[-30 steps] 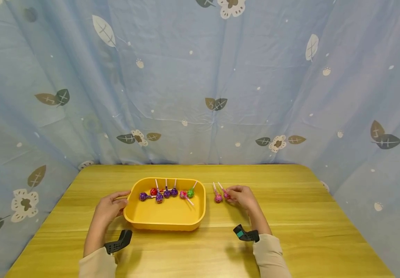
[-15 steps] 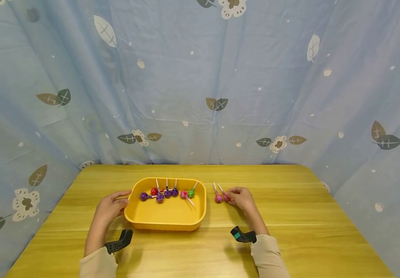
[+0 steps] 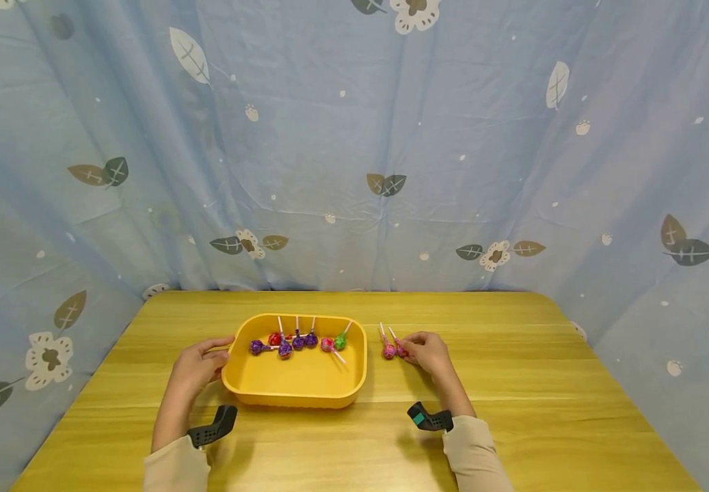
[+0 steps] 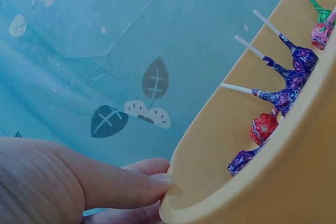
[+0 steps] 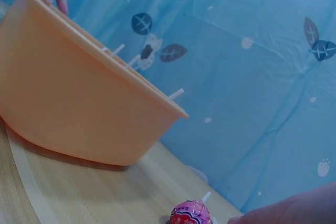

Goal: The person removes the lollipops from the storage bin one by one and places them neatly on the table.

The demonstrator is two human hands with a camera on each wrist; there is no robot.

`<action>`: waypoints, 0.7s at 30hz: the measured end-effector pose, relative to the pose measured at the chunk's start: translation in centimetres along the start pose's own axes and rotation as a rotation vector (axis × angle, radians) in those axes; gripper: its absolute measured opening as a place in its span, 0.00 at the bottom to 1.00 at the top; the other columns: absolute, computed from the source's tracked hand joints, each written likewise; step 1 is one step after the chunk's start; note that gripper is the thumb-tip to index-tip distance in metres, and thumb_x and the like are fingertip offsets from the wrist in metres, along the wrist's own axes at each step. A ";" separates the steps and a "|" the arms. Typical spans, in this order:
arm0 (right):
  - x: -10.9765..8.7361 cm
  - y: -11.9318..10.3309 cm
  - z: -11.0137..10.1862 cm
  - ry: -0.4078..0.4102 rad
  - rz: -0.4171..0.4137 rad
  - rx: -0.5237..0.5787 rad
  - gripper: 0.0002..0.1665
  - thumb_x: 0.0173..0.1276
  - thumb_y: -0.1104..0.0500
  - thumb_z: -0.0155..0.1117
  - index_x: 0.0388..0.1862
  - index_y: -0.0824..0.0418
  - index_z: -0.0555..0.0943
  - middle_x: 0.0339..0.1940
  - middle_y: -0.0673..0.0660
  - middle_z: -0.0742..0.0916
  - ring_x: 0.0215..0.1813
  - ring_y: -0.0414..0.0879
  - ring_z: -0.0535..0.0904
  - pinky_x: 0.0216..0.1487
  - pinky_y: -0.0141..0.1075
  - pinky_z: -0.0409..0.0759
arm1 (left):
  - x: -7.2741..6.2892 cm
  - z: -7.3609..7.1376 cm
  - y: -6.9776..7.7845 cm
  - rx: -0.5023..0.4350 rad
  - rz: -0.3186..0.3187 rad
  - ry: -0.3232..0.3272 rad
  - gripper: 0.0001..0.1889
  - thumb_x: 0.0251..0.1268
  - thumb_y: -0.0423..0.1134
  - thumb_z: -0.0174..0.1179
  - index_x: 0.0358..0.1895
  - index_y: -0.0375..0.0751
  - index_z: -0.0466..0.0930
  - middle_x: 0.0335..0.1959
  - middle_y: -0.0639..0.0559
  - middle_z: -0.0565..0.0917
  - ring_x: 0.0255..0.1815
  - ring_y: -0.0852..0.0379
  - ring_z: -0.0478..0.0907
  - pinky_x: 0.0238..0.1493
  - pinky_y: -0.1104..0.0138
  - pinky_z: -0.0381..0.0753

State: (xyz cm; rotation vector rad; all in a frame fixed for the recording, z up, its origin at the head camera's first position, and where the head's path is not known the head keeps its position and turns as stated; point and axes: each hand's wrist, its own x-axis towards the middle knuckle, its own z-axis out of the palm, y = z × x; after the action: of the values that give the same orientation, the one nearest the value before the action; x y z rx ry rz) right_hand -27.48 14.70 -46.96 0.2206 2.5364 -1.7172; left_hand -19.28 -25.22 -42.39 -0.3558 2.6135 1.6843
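Observation:
A yellow plastic tub point(image 3: 295, 402) stands left of centre on the table. Thumb and fingers of my left hand point(image 3: 196, 365) grip its left rim, as the left wrist view shows close up. Inside lie several wrapped lollipops: purple ones point(image 3: 284, 350), a red one point(image 3: 275, 339), a pink one point(image 3: 327, 344) and a green one point(image 3: 340, 341). To the right of the tub, a pink lollipop point(image 3: 388, 351) rests on the table, stick pointing away. Right beside it, my right hand point(image 3: 429, 351) pinches a second pink lollipop point(image 3: 394, 335) by its head, partly hidden by the fingertips.
The wooden table point(image 3: 545, 396) reaches back to a blue patterned curtain point(image 3: 354, 150). Several white sticks lean on the tub's far wall, some poking above the rim. Black wrist mounts point(image 3: 214, 427) sit on both forearms.
The pinched lollipop has shifted slightly left and nearer to me, closer beside the other pink lollipop, as my right hand moved a little. My left hand stays on the tub.

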 end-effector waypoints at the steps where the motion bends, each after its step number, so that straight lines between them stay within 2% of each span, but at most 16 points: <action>1: 0.0 0.0 0.0 0.000 0.000 0.000 0.11 0.68 0.64 0.63 0.44 0.73 0.82 0.36 0.62 0.82 0.32 0.44 0.80 0.35 0.34 0.83 | 0.0 0.0 0.0 0.000 -0.001 0.000 0.21 0.72 0.33 0.53 0.65 0.29 0.70 0.54 0.30 0.79 0.49 0.41 0.80 0.40 0.61 0.84; 13: 0.1 0.3 -0.3 -0.028 0.014 0.081 0.11 0.70 0.66 0.59 0.46 0.74 0.80 0.39 0.64 0.82 0.32 0.48 0.80 0.38 0.38 0.84 | -0.1 0.1 -0.2 0.001 0.005 -0.004 0.21 0.72 0.34 0.53 0.65 0.29 0.70 0.54 0.30 0.79 0.48 0.41 0.80 0.40 0.61 0.84; 21: 0.0 0.1 -0.5 -0.018 0.017 0.086 0.12 0.70 0.65 0.59 0.47 0.73 0.80 0.37 0.63 0.81 0.33 0.50 0.79 0.37 0.39 0.85 | 0.0 0.1 -0.3 0.004 0.009 0.000 0.21 0.72 0.33 0.53 0.65 0.29 0.70 0.53 0.30 0.79 0.48 0.41 0.80 0.40 0.60 0.84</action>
State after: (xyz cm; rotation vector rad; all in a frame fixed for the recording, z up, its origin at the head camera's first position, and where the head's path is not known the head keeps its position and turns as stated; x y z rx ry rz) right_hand -27.49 15.20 -46.82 0.2301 2.4433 -1.8154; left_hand -19.20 -25.22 -42.66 -0.3436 2.6224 1.6813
